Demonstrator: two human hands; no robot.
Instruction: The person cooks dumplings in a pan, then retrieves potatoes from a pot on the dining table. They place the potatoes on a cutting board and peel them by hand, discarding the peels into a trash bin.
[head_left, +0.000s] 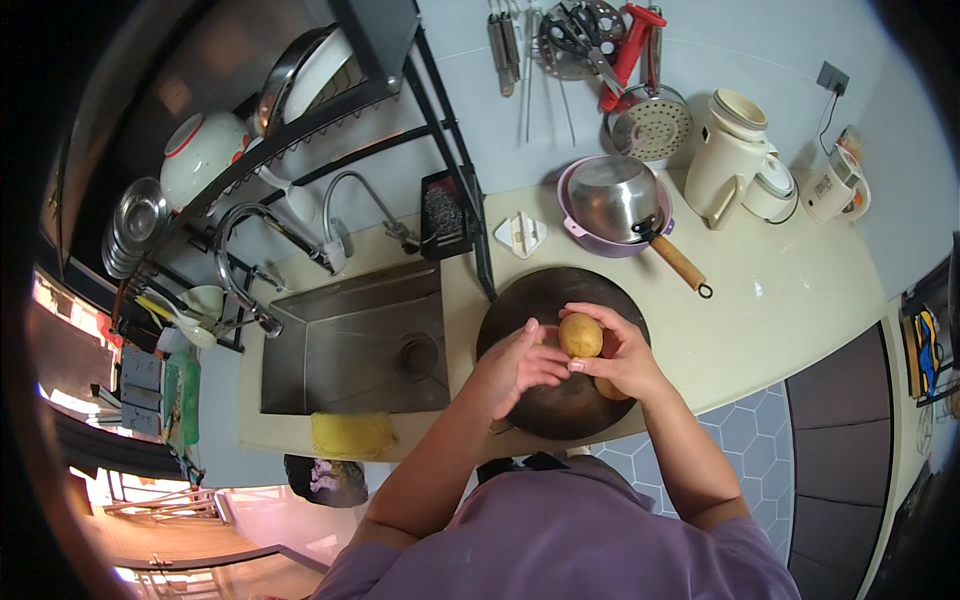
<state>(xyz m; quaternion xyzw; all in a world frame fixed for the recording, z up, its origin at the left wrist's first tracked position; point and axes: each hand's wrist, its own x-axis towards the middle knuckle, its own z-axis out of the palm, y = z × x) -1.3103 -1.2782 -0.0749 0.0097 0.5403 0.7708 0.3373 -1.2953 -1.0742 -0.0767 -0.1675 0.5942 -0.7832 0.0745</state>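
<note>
Over a dark round wok (525, 420) on the counter, my right hand (626, 360) grips a potato (580, 335) between thumb and fingers. My left hand (521, 364) is just left of that potato with its fingers apart and nothing held in it. Whether its fingertips touch the potato I cannot tell. Below my right hand, part of another potato (611, 388) shows in the wok. Something yellowish is partly hidden behind my left fingers.
A steel sink (337, 367) with a curved faucet (225, 232) lies left of the wok. A yellow cloth (352, 433) hangs over its front edge. Behind the wok, a wooden-handled saucepan (611, 199) rests upside down in a purple basin (577, 234). A black rack post (480, 247) stands nearby.
</note>
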